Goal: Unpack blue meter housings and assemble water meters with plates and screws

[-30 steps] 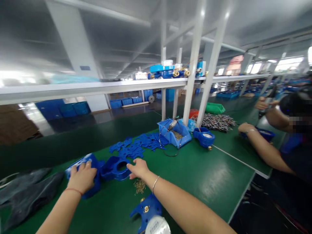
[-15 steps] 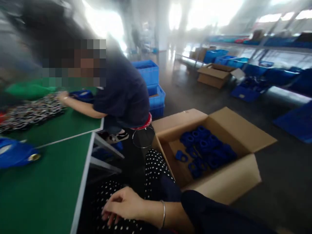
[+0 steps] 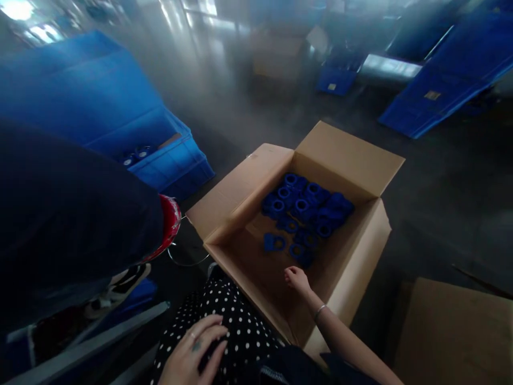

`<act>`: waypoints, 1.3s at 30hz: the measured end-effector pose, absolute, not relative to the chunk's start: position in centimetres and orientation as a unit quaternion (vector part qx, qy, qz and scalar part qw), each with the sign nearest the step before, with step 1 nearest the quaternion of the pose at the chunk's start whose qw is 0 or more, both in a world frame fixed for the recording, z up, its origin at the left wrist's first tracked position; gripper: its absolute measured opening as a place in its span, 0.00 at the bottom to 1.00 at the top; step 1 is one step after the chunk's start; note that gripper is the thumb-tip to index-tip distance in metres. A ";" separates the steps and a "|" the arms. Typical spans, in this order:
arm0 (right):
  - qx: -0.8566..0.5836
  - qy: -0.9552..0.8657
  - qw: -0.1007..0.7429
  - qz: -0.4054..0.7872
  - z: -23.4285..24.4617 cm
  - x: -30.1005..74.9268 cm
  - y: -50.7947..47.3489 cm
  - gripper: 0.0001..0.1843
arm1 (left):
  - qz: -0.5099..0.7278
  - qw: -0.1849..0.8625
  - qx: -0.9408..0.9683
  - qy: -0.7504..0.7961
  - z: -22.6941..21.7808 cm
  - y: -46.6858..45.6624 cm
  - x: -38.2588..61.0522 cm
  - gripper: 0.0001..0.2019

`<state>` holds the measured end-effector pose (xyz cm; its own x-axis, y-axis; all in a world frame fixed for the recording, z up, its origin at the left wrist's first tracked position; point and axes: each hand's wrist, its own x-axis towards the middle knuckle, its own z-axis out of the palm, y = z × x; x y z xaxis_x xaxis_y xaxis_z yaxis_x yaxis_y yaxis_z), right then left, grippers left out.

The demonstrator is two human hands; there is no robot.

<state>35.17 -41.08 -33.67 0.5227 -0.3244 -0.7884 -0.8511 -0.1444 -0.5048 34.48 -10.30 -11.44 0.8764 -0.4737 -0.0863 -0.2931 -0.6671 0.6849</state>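
My right hand [image 3: 296,279], with a bangle at the wrist, is inside the open cardboard box [image 3: 244,206], over its bare near part. Its fingers are curled, and nothing shows in them. Just beyond the fingertips lie several blue parts with round holes [image 3: 301,205], heaped toward the far side of the box. One blue part [image 3: 274,242] lies a little apart, left of the heap. My left hand [image 3: 196,350] is over my lap, near the polka-dot cloth [image 3: 240,331], its fingers bent and spread with nothing between them.
Left of the box, a co-worker in dark clothing [image 3: 76,214] sits on a red-edged stool [image 3: 170,224]. Stacked blue crates [image 3: 172,160] stand behind. At the right lies a piece of cardboard [image 3: 457,331]. Other blue bins [image 3: 436,91] are farther back.
The view has swung down and right toward the box. My right hand has gone from over my lap into the box, its fingers now more curled. My left hand has come into view.
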 end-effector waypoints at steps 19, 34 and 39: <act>-0.808 0.456 0.280 0.247 -58.4 47.8 -36.6 0.24 | -0.421 0.728 0.443 0.310 -29.2 -17.7 48.8 0.18; -0.676 0.463 0.543 0.181 -50.0 44.1 -36.4 0.16 | -0.300 0.631 0.707 0.112 -34.6 -15.9 50.7 0.17; -0.572 0.384 0.698 0.192 -44.0 39.3 -37.4 0.28 | -0.333 0.627 0.682 0.178 -34.5 -16.3 51.5 0.28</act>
<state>39.34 -37.38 -44.00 0.6306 -0.1709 -0.7570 -0.7087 0.2708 -0.6515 51.53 -16.27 -34.52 0.7146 -0.1738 -0.6776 0.6605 -0.1511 0.7354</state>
